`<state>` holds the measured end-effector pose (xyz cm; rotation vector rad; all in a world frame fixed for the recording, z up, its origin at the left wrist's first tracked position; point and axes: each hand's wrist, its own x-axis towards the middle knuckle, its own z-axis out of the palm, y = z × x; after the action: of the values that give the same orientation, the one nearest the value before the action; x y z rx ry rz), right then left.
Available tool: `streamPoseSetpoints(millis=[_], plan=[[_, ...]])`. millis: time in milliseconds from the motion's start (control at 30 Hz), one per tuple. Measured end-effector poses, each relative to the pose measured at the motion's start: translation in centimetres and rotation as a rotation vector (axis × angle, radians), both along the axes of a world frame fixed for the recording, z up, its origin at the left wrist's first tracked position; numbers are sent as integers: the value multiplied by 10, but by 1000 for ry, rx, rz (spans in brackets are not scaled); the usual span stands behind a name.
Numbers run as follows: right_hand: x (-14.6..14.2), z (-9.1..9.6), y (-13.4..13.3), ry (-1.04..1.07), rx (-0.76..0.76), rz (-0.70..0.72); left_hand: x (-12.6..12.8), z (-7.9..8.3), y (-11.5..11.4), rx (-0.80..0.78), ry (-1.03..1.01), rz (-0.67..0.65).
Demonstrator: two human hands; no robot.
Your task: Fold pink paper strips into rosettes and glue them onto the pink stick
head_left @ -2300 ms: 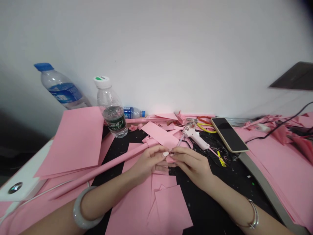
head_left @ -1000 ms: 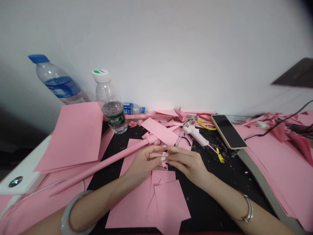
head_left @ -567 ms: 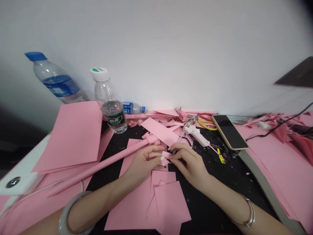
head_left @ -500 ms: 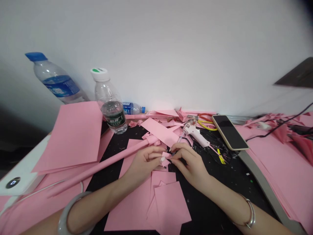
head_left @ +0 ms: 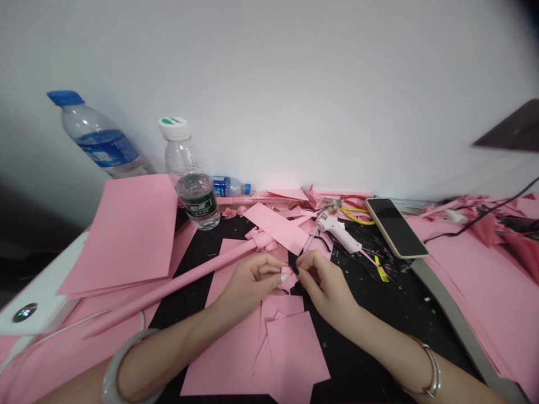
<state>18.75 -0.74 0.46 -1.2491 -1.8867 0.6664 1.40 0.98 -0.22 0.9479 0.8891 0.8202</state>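
Note:
A small folded piece of pink paper is between my two hands above the larger pink sheets. My left hand pinches it from the left, thumb in front. From the right, my right hand closes thumb and forefinger at its upper right edge; exactly what lies between these fingertips is partly hidden. Below my hands are loose pink paper squares on a long pink sheet. Just beyond my right hand lies a white glue gun, with a thin pale stick pointing toward my fingers.
A pink paper tube slants across the left. Bottles stand behind it: a clear one and a blue-labelled one. At right lie a phone and stacked pink sheets. A white device sits at far left.
My right thumb and forefinger have closed together at the paper's upper edge and shifted slightly. The small pink piece has turned a little in my left fingers.

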Motion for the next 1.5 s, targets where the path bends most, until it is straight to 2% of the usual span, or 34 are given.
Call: streamPoseSetpoints(millis=[167, 467, 767, 1067, 1333, 1500], plan=[[-1, 1, -2, -5, 9, -11, 0, -1, -1, 6, -33, -10], [-3, 2, -1, 115, -176, -22, 0, -1, 1, 37, 6, 22], [-1, -1, -1, 178, -221, -12, 0, 1, 1, 32, 32, -4], [2, 10, 2, -57, -102, 126, -5, -1, 4, -8, 6, -16], [2, 5, 0, -97, -102, 152, -3, -2, 3, -4, 9, -55], [4, 5, 3, -48, -156, 127, -3, -1, 3, -11, 18, -14]])
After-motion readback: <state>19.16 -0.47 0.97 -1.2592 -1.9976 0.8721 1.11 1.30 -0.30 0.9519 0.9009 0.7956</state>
